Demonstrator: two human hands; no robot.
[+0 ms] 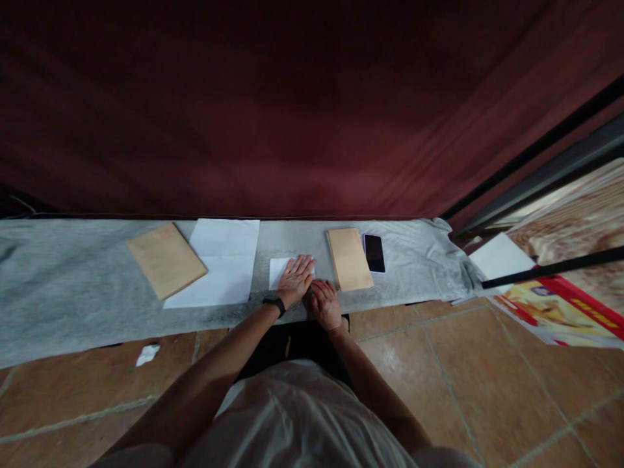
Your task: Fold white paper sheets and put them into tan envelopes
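A small folded sheet of white paper [279,268] lies on the grey cloth in front of me. My left hand [295,278], with a dark watch on its wrist, rests flat on the paper with the fingers stretched out, covering its right part. Close beside it, my right hand [325,300] lies palm down at the paper's right end, fingers somewhat bent and nothing visible in them. Right of the hands is a stack of brown envelopes [350,259]. To the left, larger creased white sheets [224,260] lie partly under another brown envelope stack [166,260].
A phone [374,253] lies right of the near envelopes. The grey cloth [73,279] covers a long narrow surface against a dark red backdrop [292,130]. At the right are a black bar [556,265] and a red and yellow box [565,309]. Crumpled tissue [147,354] lies on the tiled floor.
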